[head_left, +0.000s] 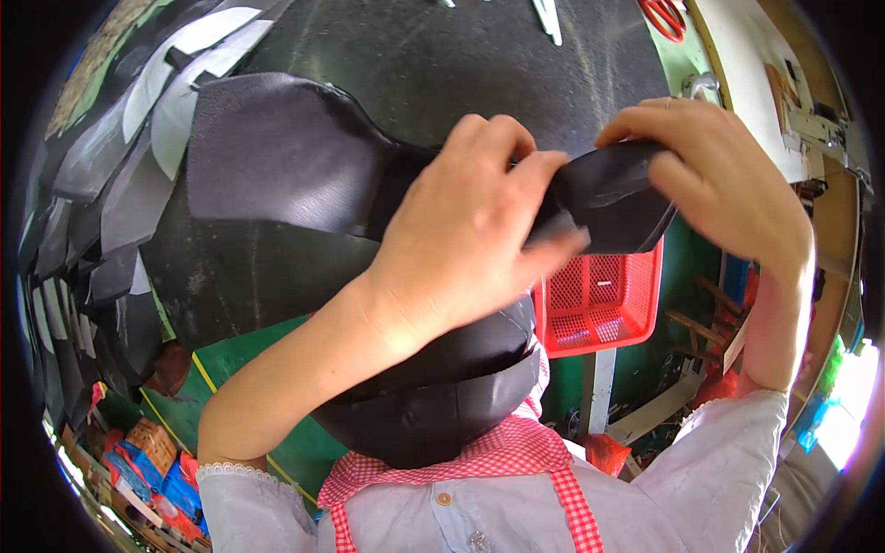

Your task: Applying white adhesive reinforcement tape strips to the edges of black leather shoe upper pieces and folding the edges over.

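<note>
A long piece of black leather [286,152] lies across the dark work surface, its wide, flat end to the left and its narrower part passing under my left hand. My left hand [461,221] is closed on the middle of it, fingers curled over the top and the thumb, slightly blurred, along the near side. At the right end, my right hand [719,175] pinches a folded-over black flap [613,189] of the leather between thumb and fingers. The part between my two hands is bent, and my left fingers partly hide it. More black leather [442,415] hangs in my lap.
Many cut leather pieces [120,203] are heaped along the left edge of the dark work surface [452,64]. Below my hands, a red plastic basket [597,318] sits at the table's near right. White-handled scissors or a similar tool [548,20] and red scissor handles [666,17] lie at the far side.
</note>
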Action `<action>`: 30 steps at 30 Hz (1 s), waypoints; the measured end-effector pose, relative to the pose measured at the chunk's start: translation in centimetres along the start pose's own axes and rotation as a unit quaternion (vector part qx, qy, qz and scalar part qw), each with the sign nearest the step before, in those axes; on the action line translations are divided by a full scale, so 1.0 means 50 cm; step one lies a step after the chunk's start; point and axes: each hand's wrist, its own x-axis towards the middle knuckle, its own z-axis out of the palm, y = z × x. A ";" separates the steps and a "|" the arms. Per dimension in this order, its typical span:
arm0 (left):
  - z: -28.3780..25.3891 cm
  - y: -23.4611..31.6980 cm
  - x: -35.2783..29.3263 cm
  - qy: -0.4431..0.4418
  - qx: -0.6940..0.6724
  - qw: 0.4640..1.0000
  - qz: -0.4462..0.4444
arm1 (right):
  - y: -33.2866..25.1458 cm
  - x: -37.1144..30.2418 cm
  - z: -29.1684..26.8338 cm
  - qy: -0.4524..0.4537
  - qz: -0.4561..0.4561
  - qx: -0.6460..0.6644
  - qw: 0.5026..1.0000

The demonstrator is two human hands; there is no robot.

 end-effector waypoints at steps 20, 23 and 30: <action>0.019 0.057 -0.012 -0.119 0.365 0.918 0.098 | 0.101 -0.052 0.197 0.277 -0.160 0.008 0.947; 0.019 0.082 -0.008 -0.186 0.435 0.874 0.110 | 0.104 -0.084 0.177 0.265 -0.120 -0.042 0.956; -0.051 0.081 -0.059 -0.144 0.240 0.957 0.073 | 0.004 -0.121 0.219 0.194 -0.064 0.091 0.975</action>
